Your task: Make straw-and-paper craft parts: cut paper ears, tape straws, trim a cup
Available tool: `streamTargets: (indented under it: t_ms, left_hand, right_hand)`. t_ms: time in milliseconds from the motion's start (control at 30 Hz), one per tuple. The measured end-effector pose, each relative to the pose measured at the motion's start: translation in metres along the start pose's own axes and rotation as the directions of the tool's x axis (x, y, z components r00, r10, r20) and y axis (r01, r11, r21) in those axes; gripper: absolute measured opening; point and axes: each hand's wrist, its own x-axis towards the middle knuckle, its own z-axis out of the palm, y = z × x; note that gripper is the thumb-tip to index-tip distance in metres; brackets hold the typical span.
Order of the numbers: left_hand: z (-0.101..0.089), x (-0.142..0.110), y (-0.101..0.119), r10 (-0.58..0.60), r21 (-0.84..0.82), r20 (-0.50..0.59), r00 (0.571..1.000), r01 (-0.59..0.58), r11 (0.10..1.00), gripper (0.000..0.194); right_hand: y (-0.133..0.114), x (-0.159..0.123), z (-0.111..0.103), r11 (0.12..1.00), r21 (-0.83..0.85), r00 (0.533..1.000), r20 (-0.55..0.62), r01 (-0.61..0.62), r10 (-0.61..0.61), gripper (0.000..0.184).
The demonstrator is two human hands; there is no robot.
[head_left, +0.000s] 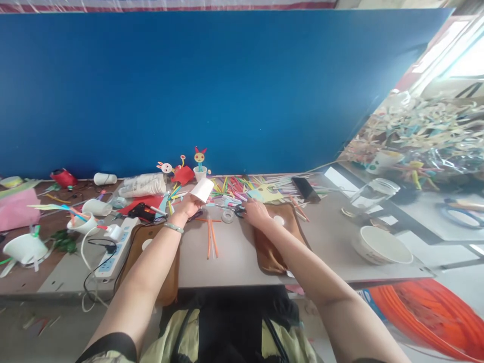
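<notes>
My left hand (186,207), with a bangle at its wrist, grips a white paper cup (202,190) tilted on its side above the table. My right hand (257,213) reaches down with bent fingers at the front of the craft pile. Beside its fingertips lie dark-handled scissors (239,210) and a purple-pink marker (240,196); whether the fingers grasp either is hidden. A roll of clear tape (227,216) lies between my hands. Nearer to me are orange sticks (212,239). Behind the held cup stands a cup with a red-eared paper face (199,158).
Brown pads (270,252) lie under both forearms. On the left are a power strip (117,249) with cables and stacked paper cups (143,185). To the right are a phone (305,189), a glass jar (372,196) and a white bowl (383,245). A blue panel (212,91) closes off the back.
</notes>
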Motion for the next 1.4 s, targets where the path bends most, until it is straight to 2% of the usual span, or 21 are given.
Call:
streamTargets:
  t_ms: [100,200,300,433,567,700,800,867,900,967,1033,1100,1167,1267,1333,1400]
  left_hand:
    - [-0.001,0.003,-0.001,-0.006,0.014,0.041,0.999,0.006,1.0,0.073]
    - [0.002,0.002,-0.002,0.002,0.022,0.15,0.989,-0.005,1.0,0.08]
    - [0.008,-0.004,-0.002,0.013,-0.049,0.28,0.96,0.001,0.999,0.092]
    - [0.014,-0.01,0.0,-0.003,-0.143,0.381,0.925,0.062,0.988,0.091]
    - [0.016,-0.006,-0.002,-0.083,-0.135,0.302,0.95,0.129,0.982,0.079]
    - [0.014,-0.001,-0.007,-0.132,-0.11,0.24,0.962,0.162,0.981,0.068]
    - [0.013,-0.001,-0.009,-0.155,-0.114,0.191,0.969,0.179,0.977,0.065]
    - [0.014,-0.003,-0.011,-0.166,-0.119,0.136,0.977,0.183,0.976,0.065]
    - [0.015,-0.004,-0.012,-0.167,-0.124,0.105,0.98,0.179,0.976,0.066]
    - [0.017,-0.005,-0.013,-0.157,-0.124,0.048,0.986,0.162,0.979,0.067]
    - [0.018,-0.004,-0.014,-0.142,-0.109,0.0,0.99,0.141,0.984,0.065]
    - [0.02,-0.003,-0.014,-0.133,-0.091,-0.039,0.99,0.129,0.987,0.062]
    - [0.021,-0.002,-0.013,-0.138,-0.085,-0.071,0.988,0.132,0.988,0.06]
    - [0.023,-0.002,-0.014,-0.181,-0.091,-0.058,0.982,0.176,0.98,0.059]
    - [0.024,-0.003,-0.016,-0.235,-0.078,0.001,0.972,0.234,0.969,0.064]
    - [0.025,-0.004,-0.021,-0.307,-0.053,0.072,0.949,0.311,0.949,0.07]
  right_hand:
    - [-0.001,0.015,0.002,0.996,-0.091,1.0,0.025,-0.013,0.015,0.022]
    - [0.001,0.021,0.008,0.989,-0.144,0.999,0.036,-0.016,0.022,0.019]
    - [0.005,0.023,0.013,0.987,-0.16,0.999,0.023,-0.018,0.022,0.019]
    - [0.012,0.023,0.018,0.99,-0.143,1.0,-0.01,-0.017,0.016,0.018]
    - [0.02,0.021,0.018,0.994,-0.108,0.998,-0.055,-0.017,0.011,0.015]
    - [0.029,0.016,0.013,1.0,-0.004,0.987,-0.161,-0.018,0.017,0.014]
    - [0.035,0.014,0.012,0.977,0.196,0.962,-0.238,-0.087,0.134,0.011]
    - [0.037,0.013,0.012,0.891,0.434,0.931,-0.254,-0.132,0.261,0.012]
    - [0.036,0.013,0.012,0.805,0.576,0.919,-0.228,-0.138,0.321,0.016]
    - [0.035,0.013,0.013,0.549,0.828,0.92,-0.119,-0.115,0.373,0.025]
    - [0.033,0.014,0.014,0.281,0.957,0.938,-0.024,-0.079,0.344,0.034]
    - [0.031,0.016,0.017,0.123,0.992,0.956,0.003,-0.041,0.294,0.036]
    - [0.03,0.018,0.02,0.062,0.998,0.965,0.004,-0.021,0.264,0.036]
    - [0.026,0.02,0.024,0.046,0.999,0.967,-0.005,-0.007,0.256,0.036]
    - [0.022,0.018,0.023,0.074,0.997,0.967,-0.051,0.033,0.251,0.038]
    - [0.017,0.016,0.021,0.139,0.985,0.968,-0.133,0.104,0.215,0.038]
